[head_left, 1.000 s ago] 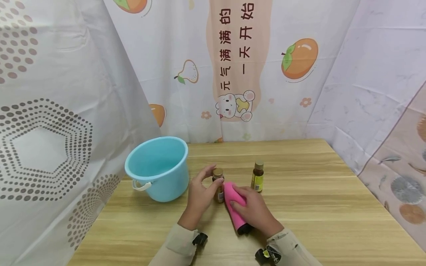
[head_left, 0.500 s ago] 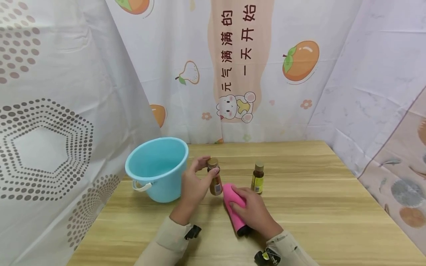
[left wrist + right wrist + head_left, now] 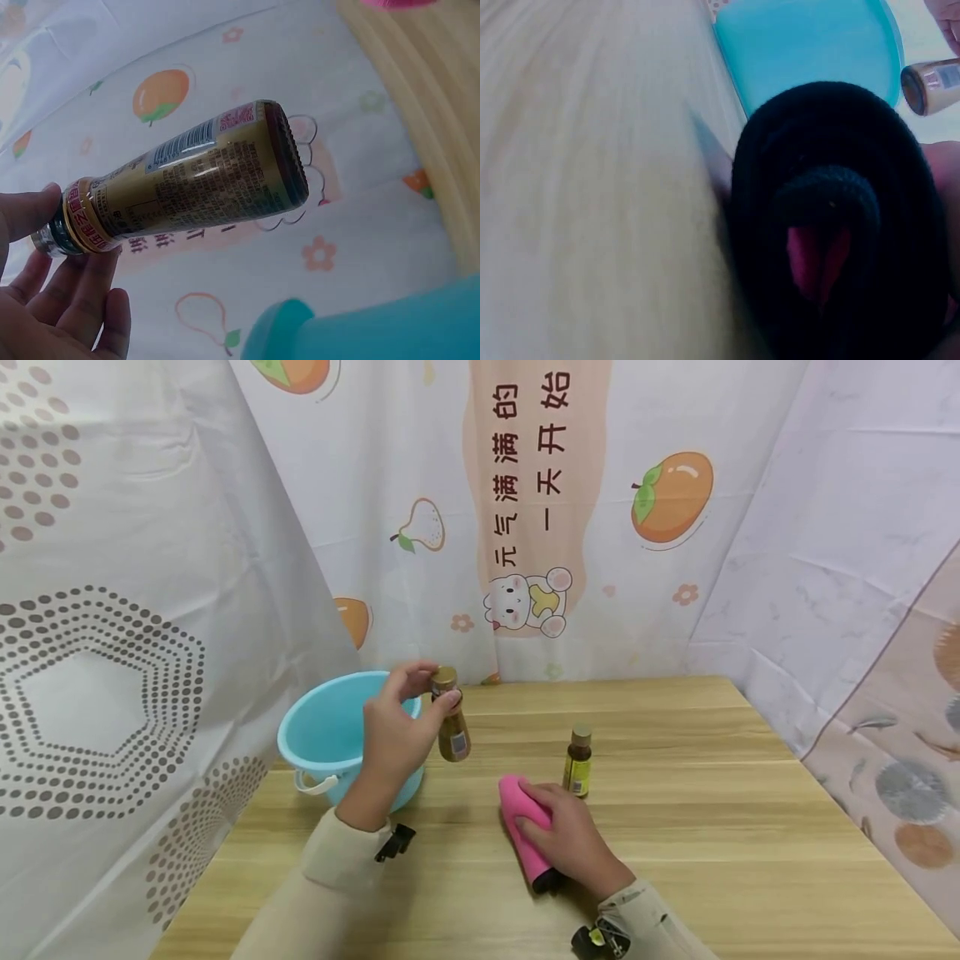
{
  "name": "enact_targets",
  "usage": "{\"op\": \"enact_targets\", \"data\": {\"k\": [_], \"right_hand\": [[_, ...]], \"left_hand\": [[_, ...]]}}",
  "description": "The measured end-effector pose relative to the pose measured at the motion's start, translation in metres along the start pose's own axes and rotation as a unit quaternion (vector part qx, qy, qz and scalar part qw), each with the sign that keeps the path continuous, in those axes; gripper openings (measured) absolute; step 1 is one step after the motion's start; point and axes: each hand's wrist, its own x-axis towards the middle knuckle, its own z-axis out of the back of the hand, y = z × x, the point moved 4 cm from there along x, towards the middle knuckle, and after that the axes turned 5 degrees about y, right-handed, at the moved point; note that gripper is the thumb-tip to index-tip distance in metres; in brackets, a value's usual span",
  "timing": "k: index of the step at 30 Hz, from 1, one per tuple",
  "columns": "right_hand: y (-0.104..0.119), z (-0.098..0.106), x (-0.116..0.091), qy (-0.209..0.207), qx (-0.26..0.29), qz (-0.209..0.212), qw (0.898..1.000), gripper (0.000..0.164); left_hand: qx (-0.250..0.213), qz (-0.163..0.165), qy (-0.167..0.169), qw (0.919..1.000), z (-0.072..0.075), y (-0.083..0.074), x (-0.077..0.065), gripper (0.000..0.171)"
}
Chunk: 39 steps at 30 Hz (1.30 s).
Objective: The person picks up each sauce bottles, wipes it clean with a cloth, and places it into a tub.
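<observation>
My left hand (image 3: 397,727) pinches a small glass bottle (image 3: 454,737) by its neck, just under the gold cap. The bottle hangs in the air, slightly tilted, beside the rim of a light blue bucket (image 3: 315,770). In the left wrist view, the bottle (image 3: 202,172) shows a gold label with a barcode and small print. On the table, my right hand (image 3: 566,835) grips a rolled pink cloth (image 3: 521,814) with a black end. That black end (image 3: 817,120) fills much of the right wrist view, its layers wound around a pink core.
A second small brown bottle (image 3: 578,764) with a yellow label stands upright behind my right hand. The wooden table (image 3: 675,827) reaches back to a printed curtain (image 3: 600,527). A white handle (image 3: 317,783) hangs on the bucket's front side.
My left hand has lifted the bottle off the table and carried it up and left, to the bucket's right side. My right hand and the rolled cloth have stayed in place.
</observation>
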Motion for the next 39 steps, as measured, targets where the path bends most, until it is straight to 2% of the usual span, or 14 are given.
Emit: {"op": "enact_targets", "data": {"k": [9, 24, 31, 34, 39], "right_hand": [[0.000, -0.001, 0.000, 0.000, -0.003, 0.003, 1.000, 0.054], [0.001, 0.000, -0.001, 0.007, -0.002, -0.004, 1.000, 0.054], [0.001, -0.001, -0.001, 0.003, -0.002, -0.009, 1.000, 0.054], [0.001, -0.001, 0.000, 0.005, 0.000, -0.008, 1.000, 0.054], [0.000, -0.001, 0.000, 0.007, 0.002, -0.009, 1.000, 0.054]], "left_hand": [[0.010, -0.007, -0.008, 0.9999, 0.032, -0.006, 0.027, 0.042], [0.029, 0.064, 0.031, 0.9970, 0.081, 0.010, 0.075, 0.043], [0.068, 0.124, 0.077, 0.9870, 0.095, 0.024, 0.092, 0.049], [0.071, 0.149, 0.095, 0.9817, 0.098, 0.031, 0.098, 0.052], [0.074, 0.170, 0.122, 0.9750, 0.101, 0.045, 0.104, 0.053]]}}
